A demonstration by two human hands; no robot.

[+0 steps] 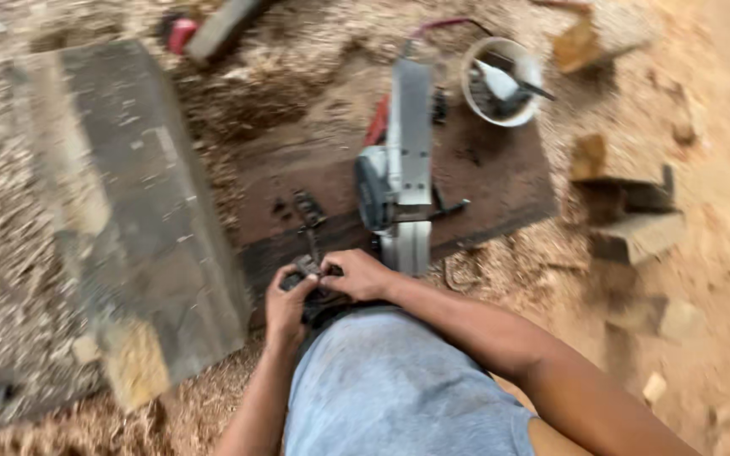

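My left hand point(287, 302) and my right hand point(359, 274) meet over my knee, both gripping a small dark metal part point(314, 272) between the fingers. A thin dark metal piece point(307, 211) lies on the board just beyond the hands. An upturned electric planer point(400, 169), grey with a flat metal sole, rests on a dark wooden board point(500, 181) right ahead of my right hand. The picture is blurred, so the small part's shape is unclear.
A large grey wooden block point(128, 211) lies to the left. A white bucket point(503, 82) holding tools stands beyond the planer. Wood offcuts point(631, 215) sit at the right. Sawdust and shavings point(10, 279) cover the ground.
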